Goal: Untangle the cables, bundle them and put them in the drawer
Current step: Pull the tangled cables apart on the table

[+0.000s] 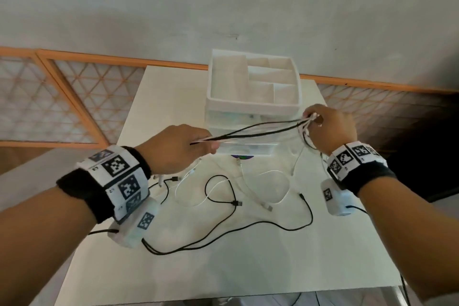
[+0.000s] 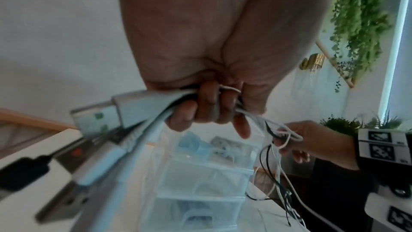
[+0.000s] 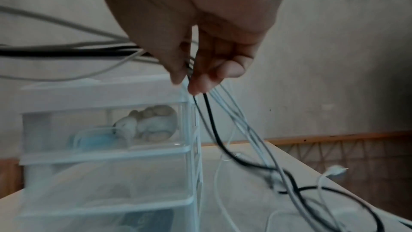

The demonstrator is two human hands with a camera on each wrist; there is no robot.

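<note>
Your left hand (image 1: 178, 148) is curled tight around one end of the bunch of thin black and white cables (image 1: 255, 131), and your right hand (image 1: 325, 129) pinches the other end between thumb and fingertips. The bunch stretches taut between them, in front of the clear plastic drawer unit (image 1: 248, 136), while its loose ends trail in loops over the white bench (image 1: 223, 263).

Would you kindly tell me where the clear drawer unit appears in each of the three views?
Head: drawer unit at centre, behind the stretched cables.
Left wrist: lower centre, below the left hand.
Right wrist: lower left, beside the right hand.
Shared landmark: the white table.
</note>
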